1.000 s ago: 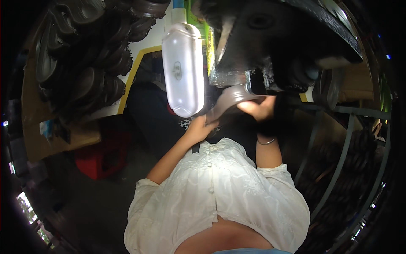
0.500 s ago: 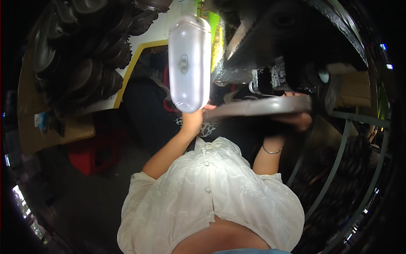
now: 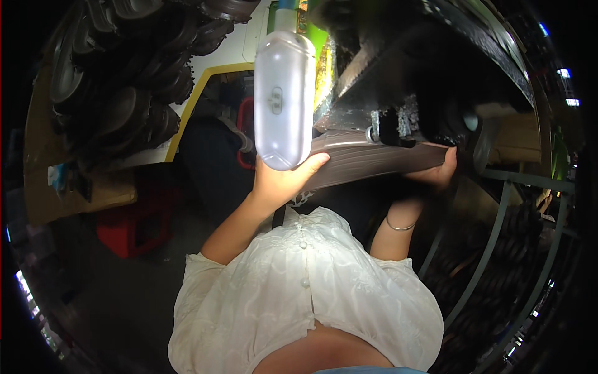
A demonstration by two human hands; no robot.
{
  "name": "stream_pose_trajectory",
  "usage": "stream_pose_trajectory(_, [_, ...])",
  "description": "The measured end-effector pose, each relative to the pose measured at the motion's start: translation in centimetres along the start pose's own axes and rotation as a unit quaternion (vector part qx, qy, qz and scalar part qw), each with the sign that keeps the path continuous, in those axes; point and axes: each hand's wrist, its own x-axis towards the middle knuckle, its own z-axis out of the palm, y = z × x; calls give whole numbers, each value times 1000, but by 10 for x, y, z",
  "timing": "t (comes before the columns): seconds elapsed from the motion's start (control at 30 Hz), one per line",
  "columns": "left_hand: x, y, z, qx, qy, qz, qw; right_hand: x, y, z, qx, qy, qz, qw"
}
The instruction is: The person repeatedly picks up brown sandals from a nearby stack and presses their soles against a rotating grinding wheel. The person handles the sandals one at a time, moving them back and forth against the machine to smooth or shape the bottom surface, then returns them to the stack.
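A long dark brown shoe sole [image 3: 374, 163] lies crosswise between my two hands, its ridged face turned up. My left hand [image 3: 283, 181] is closed on the left end, thumb stretched along the sole; the other fingers are hidden behind a pale oblong lamp [image 3: 284, 103]. On the right end, my right hand [image 3: 443, 169] grips the edge, with a bangle on that wrist. The sole's far edge is at the metal working part of a dark machine [image 3: 389, 124]; whether they touch, I cannot tell.
A heap of dark shoe soles [image 3: 124, 81] fills the upper left, on a white, yellow-edged table [image 3: 215, 59]. A red stool [image 3: 134, 227] stands at the left. On the right, a grey-green metal rack [image 3: 492, 249] stands before more dark soles.
The sole has tipped from edge-on to showing its ridged face and is now at the machine's working part. My left hand has come further into view, thumb over the sole.
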Motion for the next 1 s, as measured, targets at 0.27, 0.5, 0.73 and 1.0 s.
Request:
stream_pose_trajectory(0.27, [-3, 6, -32, 19, -33, -41, 998, -10, 28, -33, 25, -9, 88, 996])
stream_pose_trajectory(0.5, [-12, 2, -68, 73, 28, -77, 994, -34, 61, -20, -59, -46, 76, 994])
stream_pose_trajectory(0.73, [-17, -19, -87, 77, -22, -110, 991, -36, 49, 0, -256, -233, 99, 933])
stream_pose_trajectory(1.0, [-16, -32, -39, -90, -123, -91, 984, -34, 37, 3, -393, -354, 47, 847])
